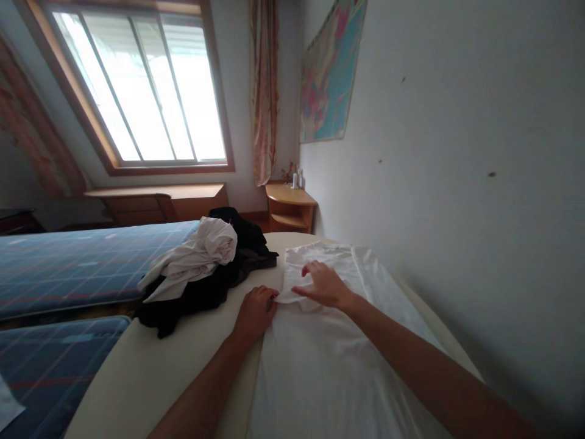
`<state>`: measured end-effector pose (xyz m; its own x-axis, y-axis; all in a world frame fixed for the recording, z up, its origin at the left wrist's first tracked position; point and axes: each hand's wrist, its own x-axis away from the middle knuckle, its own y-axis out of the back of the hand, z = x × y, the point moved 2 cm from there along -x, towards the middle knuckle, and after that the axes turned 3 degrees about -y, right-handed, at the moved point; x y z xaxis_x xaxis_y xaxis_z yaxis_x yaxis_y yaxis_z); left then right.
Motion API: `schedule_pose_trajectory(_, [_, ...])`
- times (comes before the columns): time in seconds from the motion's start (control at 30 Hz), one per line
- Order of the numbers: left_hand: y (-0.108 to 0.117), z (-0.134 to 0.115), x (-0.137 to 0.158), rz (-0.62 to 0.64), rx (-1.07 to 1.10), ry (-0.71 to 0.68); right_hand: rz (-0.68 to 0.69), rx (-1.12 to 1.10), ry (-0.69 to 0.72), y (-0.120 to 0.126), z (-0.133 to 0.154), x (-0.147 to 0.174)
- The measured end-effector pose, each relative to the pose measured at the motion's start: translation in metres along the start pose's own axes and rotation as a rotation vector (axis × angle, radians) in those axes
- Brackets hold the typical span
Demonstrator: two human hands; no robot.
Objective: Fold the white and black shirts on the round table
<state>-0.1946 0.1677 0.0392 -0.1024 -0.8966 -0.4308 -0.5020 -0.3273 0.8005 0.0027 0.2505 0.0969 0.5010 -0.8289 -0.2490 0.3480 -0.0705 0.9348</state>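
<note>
A long white cloth garment (315, 360) lies spread lengthwise over the pale round table (183, 366); its exact kind is hard to make out. My left hand (256, 310) is closed at its left edge, pinching a small fold of the fabric between fingertips. Just above the cloth, to the right of that fold, my right hand (322, 285) is open, thumb and fingers apart with nothing between them. A seam or crease runs along the garment's far right part. Beyond my left hand sits a heap of a crumpled white garment (205, 244) and black clothes (201, 305).
Blue plaid mattresses (91, 262) border the table on the left. A white wall (457, 244) with a map (329, 79) stands close on the right. At the back are a wooden corner shelf (290, 194), a desk (183, 192) and a window (141, 85).
</note>
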Motion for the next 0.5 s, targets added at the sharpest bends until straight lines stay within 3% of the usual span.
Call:
schedule_pose_trajectory(0.13, [0.001, -0.001, 0.001, -0.003, -0.006, 0.007, 0.035, 0.147, 0.111, -0.009, 0.035, 0.027])
schedule_pose_trajectory(0.3, [0.001, -0.001, 0.001, -0.005, -0.006, 0.009, 0.065, 0.115, 0.152, 0.001, 0.046, 0.044])
schedule_pose_trajectory(0.43, [0.0, -0.001, 0.001, 0.017, 0.041, -0.027, 0.236, 0.063, 0.085, 0.0, 0.041, 0.039])
schedule_pose_trajectory(0.5, [-0.001, -0.001, 0.001, 0.037, 0.098, -0.047, 0.218, 0.06, 0.01, -0.004, 0.034, 0.024])
